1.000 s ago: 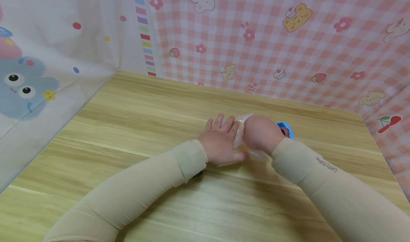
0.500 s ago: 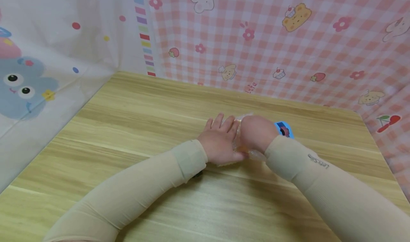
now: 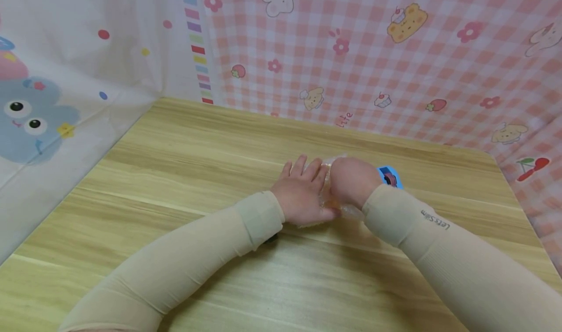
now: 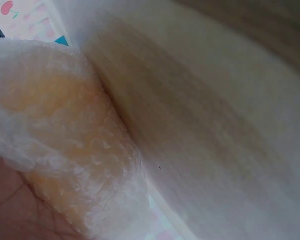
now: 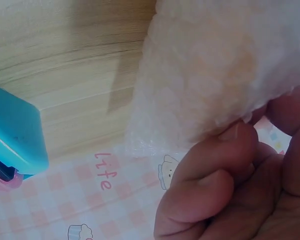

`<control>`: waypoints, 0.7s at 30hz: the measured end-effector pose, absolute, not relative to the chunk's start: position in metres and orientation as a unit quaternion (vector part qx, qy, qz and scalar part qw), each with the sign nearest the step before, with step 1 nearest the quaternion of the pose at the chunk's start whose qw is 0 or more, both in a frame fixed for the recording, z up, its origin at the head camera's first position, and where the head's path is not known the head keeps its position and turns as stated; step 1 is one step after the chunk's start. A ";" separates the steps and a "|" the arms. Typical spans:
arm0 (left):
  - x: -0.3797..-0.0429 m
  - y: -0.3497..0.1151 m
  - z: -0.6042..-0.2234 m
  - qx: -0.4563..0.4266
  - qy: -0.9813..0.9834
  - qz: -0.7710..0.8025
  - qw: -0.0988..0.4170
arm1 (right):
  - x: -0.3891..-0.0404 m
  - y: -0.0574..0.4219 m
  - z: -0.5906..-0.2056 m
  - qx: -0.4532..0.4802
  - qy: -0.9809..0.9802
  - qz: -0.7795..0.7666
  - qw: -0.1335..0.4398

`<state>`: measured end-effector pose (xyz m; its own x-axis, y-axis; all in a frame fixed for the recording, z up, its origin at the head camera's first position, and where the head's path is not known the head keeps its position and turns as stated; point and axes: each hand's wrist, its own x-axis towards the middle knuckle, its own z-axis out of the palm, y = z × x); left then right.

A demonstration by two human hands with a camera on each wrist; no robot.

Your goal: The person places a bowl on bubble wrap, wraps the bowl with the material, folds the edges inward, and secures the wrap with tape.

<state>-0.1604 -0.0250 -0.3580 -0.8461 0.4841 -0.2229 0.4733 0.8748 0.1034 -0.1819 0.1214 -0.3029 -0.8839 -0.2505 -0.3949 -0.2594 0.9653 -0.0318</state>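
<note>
A bubble-wrapped bundle (image 4: 65,115) with something orange-yellow showing through lies on the table. In the head view, my left hand (image 3: 300,195) rests on its left side with fingers straight and spread. My right hand (image 3: 353,181) is at the bundle's right side, back of the hand up. In the right wrist view, the curled fingers (image 5: 215,155) pinch the edge of the bubble wrap (image 5: 200,75), with the thumb partly out of sight. What is inside the wrap cannot be made out. Just beyond my right hand sits a blue tape dispenser (image 3: 391,176), partly hidden by the hand.
The wood-grain table (image 3: 175,176) stretches out around both hands. A pink checked curtain (image 3: 351,68) with cartoon prints stands along the back and right. To the left hangs a white curtain (image 3: 131,68) with a blue cartoon figure. A small dark object (image 3: 271,239) shows under my left wrist.
My right hand has shifted slightly left, closer to my left hand, showing more of the tape dispenser. The left hand has stayed in place on the bundle.
</note>
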 end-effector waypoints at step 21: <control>-0.160 -0.024 -0.359 0.250 0.961 0.023 0.119 | -0.183 0.134 -0.312 -0.100 0.981 -0.003 0.165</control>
